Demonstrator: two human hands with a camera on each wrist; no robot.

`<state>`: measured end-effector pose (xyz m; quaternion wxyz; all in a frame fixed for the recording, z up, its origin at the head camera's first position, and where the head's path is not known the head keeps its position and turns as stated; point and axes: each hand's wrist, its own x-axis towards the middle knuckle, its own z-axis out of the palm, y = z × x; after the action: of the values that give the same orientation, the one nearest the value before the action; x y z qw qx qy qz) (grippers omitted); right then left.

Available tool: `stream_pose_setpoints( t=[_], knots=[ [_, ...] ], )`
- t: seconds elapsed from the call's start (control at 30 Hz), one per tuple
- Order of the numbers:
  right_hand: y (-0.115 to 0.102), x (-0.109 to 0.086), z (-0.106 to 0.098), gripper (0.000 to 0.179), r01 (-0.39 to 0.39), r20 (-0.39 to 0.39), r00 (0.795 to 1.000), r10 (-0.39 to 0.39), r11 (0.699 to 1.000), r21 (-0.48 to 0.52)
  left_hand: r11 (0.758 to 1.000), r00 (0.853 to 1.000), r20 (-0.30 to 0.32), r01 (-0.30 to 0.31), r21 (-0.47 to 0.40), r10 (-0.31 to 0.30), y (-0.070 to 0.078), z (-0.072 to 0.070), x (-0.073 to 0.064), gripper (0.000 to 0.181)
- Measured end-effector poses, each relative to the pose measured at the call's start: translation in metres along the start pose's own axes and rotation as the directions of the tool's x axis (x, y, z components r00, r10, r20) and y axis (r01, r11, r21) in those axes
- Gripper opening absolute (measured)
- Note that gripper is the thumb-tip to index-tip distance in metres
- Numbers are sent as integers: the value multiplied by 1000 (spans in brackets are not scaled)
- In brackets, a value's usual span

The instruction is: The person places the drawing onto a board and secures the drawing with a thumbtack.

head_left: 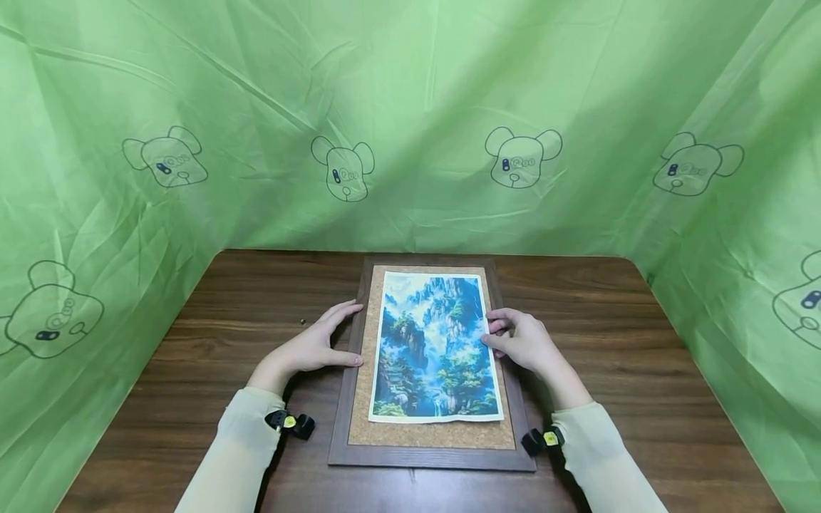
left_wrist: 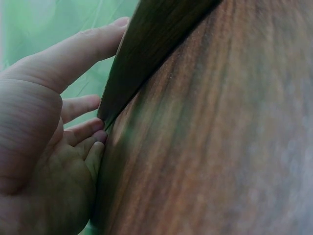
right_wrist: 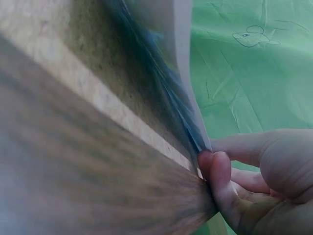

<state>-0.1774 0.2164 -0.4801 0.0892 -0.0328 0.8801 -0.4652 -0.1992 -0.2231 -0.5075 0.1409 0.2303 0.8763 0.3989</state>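
Observation:
A blue-and-green landscape print point(head_left: 436, 349) with a white border lies over a cork board point(head_left: 436, 434) in a dark wooden frame point(head_left: 430, 457). My left hand point(head_left: 311, 347) rests at the frame's left side, its thumb and fingertips touching the edge. In the left wrist view, the thumb and fingers of that left hand point(left_wrist: 44, 127) reach the frame's side with little curl. At the print's right edge, my right hand point(head_left: 522, 340) pinches the paper between thumb and finger. The right wrist view shows the print's edge point(right_wrist: 182, 63) lifted off the cork where the right hand point(right_wrist: 264, 181) holds it.
The board lies on a brown wood-grain table point(head_left: 609, 356). A tiny dark round thing point(head_left: 303, 321) sits left of the frame. Green cloth point(head_left: 423, 199) with bear-head drawings hangs behind and along both sides of the table.

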Motion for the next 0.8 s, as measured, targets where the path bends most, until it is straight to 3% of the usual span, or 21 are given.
stream_pose_setpoints(
  t=[0.8],
  knots=[
    [-2, 0, 2, 45, 26, 3, 1000, -26, 998, -49, 1000, 1000, 7, -3, -7, 3, 1, -2, 0, 111]
  ],
)
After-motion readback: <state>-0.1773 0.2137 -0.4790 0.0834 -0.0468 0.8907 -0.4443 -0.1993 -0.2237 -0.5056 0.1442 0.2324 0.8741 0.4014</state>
